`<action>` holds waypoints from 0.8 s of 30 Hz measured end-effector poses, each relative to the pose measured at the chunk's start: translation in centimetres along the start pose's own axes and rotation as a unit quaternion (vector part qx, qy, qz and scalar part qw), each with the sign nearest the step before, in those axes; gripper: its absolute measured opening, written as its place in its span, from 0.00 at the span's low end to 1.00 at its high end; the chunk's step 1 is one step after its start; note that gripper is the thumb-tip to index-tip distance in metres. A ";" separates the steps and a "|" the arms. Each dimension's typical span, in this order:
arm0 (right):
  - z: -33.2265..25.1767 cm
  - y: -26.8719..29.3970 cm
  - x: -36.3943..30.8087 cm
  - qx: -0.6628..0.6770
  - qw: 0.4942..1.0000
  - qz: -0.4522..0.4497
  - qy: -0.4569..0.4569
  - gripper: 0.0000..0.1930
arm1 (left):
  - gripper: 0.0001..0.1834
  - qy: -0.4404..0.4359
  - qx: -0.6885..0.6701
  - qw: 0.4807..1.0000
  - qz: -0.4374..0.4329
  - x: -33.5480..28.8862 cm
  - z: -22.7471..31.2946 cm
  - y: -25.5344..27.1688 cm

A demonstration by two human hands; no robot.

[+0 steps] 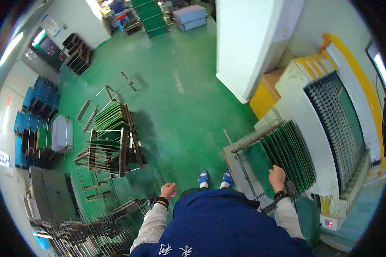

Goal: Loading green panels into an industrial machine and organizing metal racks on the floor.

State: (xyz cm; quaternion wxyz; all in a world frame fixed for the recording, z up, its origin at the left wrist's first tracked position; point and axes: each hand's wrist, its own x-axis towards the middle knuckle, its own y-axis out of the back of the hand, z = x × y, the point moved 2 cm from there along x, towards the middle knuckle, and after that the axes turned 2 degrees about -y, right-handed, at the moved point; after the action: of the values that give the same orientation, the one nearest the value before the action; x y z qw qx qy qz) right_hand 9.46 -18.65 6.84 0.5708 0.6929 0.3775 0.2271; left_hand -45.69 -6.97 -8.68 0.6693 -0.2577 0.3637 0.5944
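My left hand (168, 191) hangs in front of my body at left, above the green floor. Its fingers are curled in, with nothing visible in them. My right hand (277, 177) is closed beside a row of green panels (291, 152) that stand on edge in a metal rack (240, 165). The finger ends are small in view, so whether they pinch a panel edge cannot be made out. Both wrists wear dark bands.
To the right stands a pale machine (317, 115) with a slotted bed (336, 124). A white pillar (240, 47) rises ahead. At left are a rack of green panels (111, 118), bare metal racks (103, 227) and stacked blue bins (45, 94).
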 end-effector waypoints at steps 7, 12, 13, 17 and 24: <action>-1.6 9.2 -1.3 -0.025 0.998 0.038 -0.042 0.14 | 0.09 0.031 -0.064 0.997 -0.029 1.6 -1.4 1.8; 0.0 17.3 -2.5 0.044 0.989 0.134 -0.035 0.14 | 0.09 0.029 -0.032 0.998 -0.054 3.8 1.0 -0.6; 0.7 18.5 -2.9 0.083 0.986 0.142 -0.025 0.14 | 0.09 0.027 -0.020 0.997 -0.062 4.2 1.6 -1.4; 4.3 22.9 -4.0 0.308 0.933 0.160 -0.093 0.08 | 0.10 -0.005 -0.048 0.991 -0.127 4.9 4.1 -4.3; 14.3 24.2 -5.7 0.642 0.655 0.336 -0.215 0.12 | 0.10 -0.034 0.080 0.993 -0.084 5.1 6.8 -8.1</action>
State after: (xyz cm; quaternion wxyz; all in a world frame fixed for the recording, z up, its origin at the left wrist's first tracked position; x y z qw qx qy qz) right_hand 23.04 -33.48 27.32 -0.0665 0.9958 0.0376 -0.0505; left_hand -36.36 0.13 -9.30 0.7472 -0.2126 0.3642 0.5136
